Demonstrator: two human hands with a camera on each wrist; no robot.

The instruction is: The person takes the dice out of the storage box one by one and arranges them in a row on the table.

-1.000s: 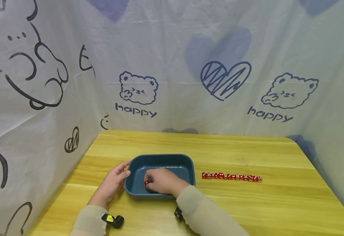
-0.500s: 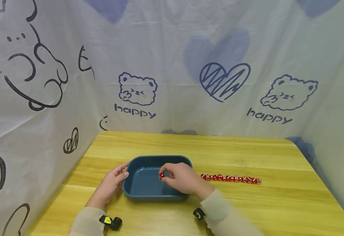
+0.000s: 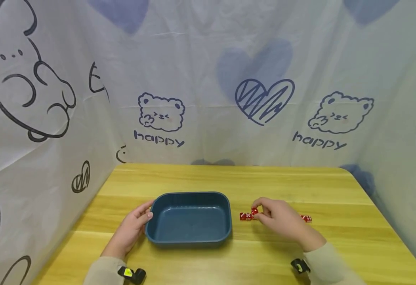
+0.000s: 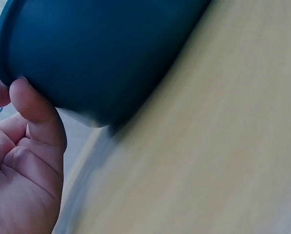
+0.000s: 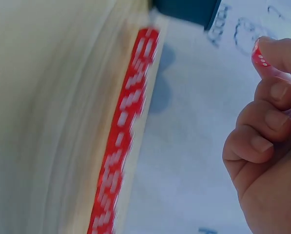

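A deep teal rectangular plastic bin [image 3: 190,242] stands on the table in the head view. My left hand [image 3: 133,226] holds its left end, the thumb near the rim and the fingers behind it. The left wrist view shows the thumb [image 4: 35,105] against the bin's wall. My right hand [image 3: 283,221] pinches a red die [image 5: 260,57] with white pips between thumb and index finger, the other fingers curled in. It is over a row of red dice [image 3: 244,216] lying right of the bin, and hides the row's middle. The right wrist view shows the row blurred.
A yellow wood-grain table [image 3: 208,178] carries everything. White cloth [image 3: 208,130] with bear, heart and "happy" prints hangs behind it and along the sides. Each wrist has a small black camera strapped on, as on the left wrist [image 3: 132,274].
My right hand has lifted out of the bin with the die and moved right to above the row. The left hand has stayed at the bin's left end. The view has shifted slightly.
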